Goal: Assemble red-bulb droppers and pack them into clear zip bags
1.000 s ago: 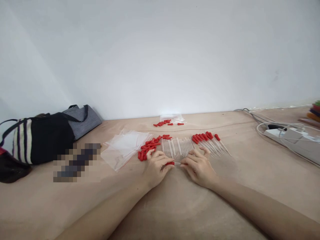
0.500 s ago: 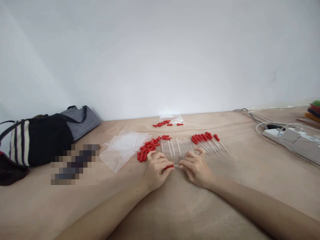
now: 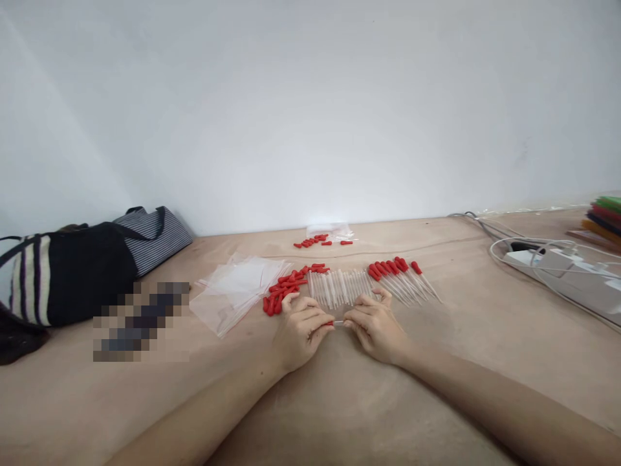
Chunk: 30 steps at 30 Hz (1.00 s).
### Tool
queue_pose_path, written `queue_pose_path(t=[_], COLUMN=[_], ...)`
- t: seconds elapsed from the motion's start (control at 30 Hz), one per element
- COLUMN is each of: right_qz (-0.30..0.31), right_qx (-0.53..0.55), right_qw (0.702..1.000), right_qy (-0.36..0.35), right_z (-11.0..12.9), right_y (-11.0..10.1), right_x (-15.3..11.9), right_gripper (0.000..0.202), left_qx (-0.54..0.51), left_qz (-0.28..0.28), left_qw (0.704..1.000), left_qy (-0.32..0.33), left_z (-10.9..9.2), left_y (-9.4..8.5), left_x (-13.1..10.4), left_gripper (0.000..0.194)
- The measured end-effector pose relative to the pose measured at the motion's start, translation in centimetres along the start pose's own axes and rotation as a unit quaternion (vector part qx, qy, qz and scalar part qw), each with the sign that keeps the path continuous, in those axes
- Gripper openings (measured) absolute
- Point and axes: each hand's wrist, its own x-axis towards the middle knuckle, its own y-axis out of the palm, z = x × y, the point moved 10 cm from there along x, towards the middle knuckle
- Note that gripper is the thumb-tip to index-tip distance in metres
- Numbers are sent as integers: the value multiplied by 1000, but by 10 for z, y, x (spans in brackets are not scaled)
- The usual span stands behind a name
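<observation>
My left hand (image 3: 301, 330) pinches a red rubber bulb (image 3: 330, 323), mostly hidden by the fingers. Facing it, my right hand (image 3: 376, 327) pinches a thin clear tube (image 3: 339, 323), whose end meets the bulb between my hands. Just beyond my fingers lies a row of clear tubes (image 3: 339, 288). A pile of loose red bulbs (image 3: 286, 285) is left of the row. To its right, several tubes with red bulbs on their ends (image 3: 402, 278) lie slanted side by side.
Clear plastic bags (image 3: 237, 288) lie left of the bulbs. More red bulbs (image 3: 310, 241) are near the wall. A black bag (image 3: 92, 272) stands at the left; a white power strip (image 3: 572, 272) with cables and a coloured stack (image 3: 604, 220) are at the right.
Less of the red bulb shows between my hands. The whole view has shifted slightly, so things appear a little further left. Both hands keep their pinch.
</observation>
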Motion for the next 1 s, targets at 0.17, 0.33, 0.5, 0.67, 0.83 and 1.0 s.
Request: queue_pose_path(t=[0.17,0.33,0.5,0.67,0.83,1.0], right_qz=[18,-62,-56,15,27,-2], right_qx=[-29,-108,-195,-216,-221,-216], right_qw=[999,986,909,884,884,905], right_qy=[-17,113,364,415,411,367], right_z=[4,-50,-139,-161,-162,-144], right_y=[-4,-43,-63,-52,-47,-43], right_x=[6,9,-17,-24,-25,-14], right_gripper=[21,29,38,32,32,30], left_qx=[30,89,143,181,203,206], left_qz=[13,4,-34,-49,-44,-51], left_qw=[999,993,977,964,958,956], left_qy=[-14,-79,-156,-191,-199,-202], left_z=[7,31,58,75,80,80], left_y=[1,-11,-23,-27,-26,-29], left_x=[0,-1,-5,-8,-8,-6], left_gripper=[12,52,39,27,22,15])
